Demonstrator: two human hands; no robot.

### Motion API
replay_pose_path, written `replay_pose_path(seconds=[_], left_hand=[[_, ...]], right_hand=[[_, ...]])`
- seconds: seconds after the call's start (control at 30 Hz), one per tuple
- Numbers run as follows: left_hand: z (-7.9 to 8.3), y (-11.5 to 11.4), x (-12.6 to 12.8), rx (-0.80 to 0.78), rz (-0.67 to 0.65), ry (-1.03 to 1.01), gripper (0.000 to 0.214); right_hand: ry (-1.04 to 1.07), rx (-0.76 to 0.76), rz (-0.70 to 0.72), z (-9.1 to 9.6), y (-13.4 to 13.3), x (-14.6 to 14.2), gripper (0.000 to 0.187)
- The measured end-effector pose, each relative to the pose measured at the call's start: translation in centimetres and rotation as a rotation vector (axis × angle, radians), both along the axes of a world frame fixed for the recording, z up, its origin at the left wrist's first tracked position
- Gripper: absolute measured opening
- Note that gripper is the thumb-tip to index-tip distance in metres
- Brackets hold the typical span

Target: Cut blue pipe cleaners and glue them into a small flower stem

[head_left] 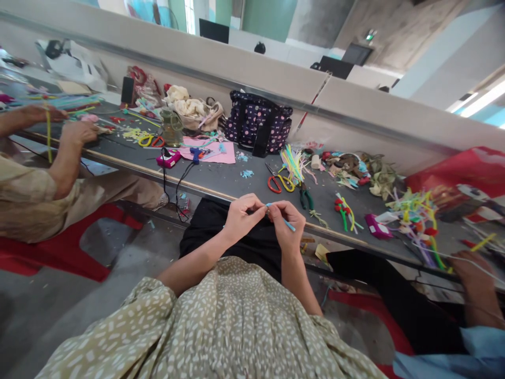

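Above my lap, at the table's front edge, my left hand [245,215] and my right hand [289,218] meet fingertip to fingertip. Both pinch a short light blue pipe cleaner [290,226]; one end sticks out below my right fingers, and a bit shows between the fingertips. My fingers hide the rest of it. Just beyond my hands on the table lie red-and-yellow scissors [281,182] and dark green pliers [305,199]. Blue fluffy clippings [247,173] are scattered farther back.
A dark dotted bag [258,121] stands against the partition. Left of it are a blue glue gun [196,153], a pink box [168,158] and a glass jar [171,129]. Bundled pipe cleaners [294,164] lie right. Co-workers' hands [79,131] work on both sides.
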State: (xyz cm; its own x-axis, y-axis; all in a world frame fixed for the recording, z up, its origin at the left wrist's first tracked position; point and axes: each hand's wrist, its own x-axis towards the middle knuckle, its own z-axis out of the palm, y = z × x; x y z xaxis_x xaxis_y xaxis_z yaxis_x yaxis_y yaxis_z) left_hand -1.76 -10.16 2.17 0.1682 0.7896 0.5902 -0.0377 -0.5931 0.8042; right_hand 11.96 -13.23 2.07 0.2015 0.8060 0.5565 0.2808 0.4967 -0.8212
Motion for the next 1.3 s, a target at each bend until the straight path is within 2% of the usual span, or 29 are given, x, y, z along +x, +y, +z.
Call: replay_pose_path(seconds=[0.1, 0.3, 0.4, 0.57, 0.73, 0.87, 1.13, 1.3], left_hand=[[0.0, 0.2, -0.1, -0.121, -0.098, -0.004, 0.029], [-0.2, 0.8, -0.5, -0.59, -0.544, -0.229, 0.026], [-0.6, 1.2, -0.7, -0.727, -0.644, -0.292, 0.028], [-1.0, 1.4, -0.9, -0.849, -0.762, -0.288, 0.035], [-1.3, 1.6, -0.9, -0.928, -0.825, -0.303, 0.031], [-1.3, 1.7, -0.9, -0.94, -0.845, -0.316, 0.029], [-0.9, 1.4, -0.6, -0.931, -0.738, -0.351, 0.029], [-1.1, 1.2, -0.3, -0.814, -0.666, -0.364, 0.026]], right_hand=[[-0.002, -0.003, 0.021, 0.1, 0.1, 0.3, 0.017], [0.103, -0.032, 0.112, 0.0, 0.3, 0.4, 0.019], [0.136, -0.047, 0.14, -0.1, 0.3, 0.3, 0.019], [0.17, -0.081, 0.175, 0.3, -0.1, -0.1, 0.019], [0.145, -0.072, 0.21, 0.6, -0.2, -0.1, 0.019], [0.135, -0.091, 0.2, 0.2, 0.1, 0.1, 0.019], [0.209, -0.156, 0.169, -0.7, 0.6, 0.1, 0.024], [0.266, -0.136, 0.164, -0.7, 0.6, -0.1, 0.023]])
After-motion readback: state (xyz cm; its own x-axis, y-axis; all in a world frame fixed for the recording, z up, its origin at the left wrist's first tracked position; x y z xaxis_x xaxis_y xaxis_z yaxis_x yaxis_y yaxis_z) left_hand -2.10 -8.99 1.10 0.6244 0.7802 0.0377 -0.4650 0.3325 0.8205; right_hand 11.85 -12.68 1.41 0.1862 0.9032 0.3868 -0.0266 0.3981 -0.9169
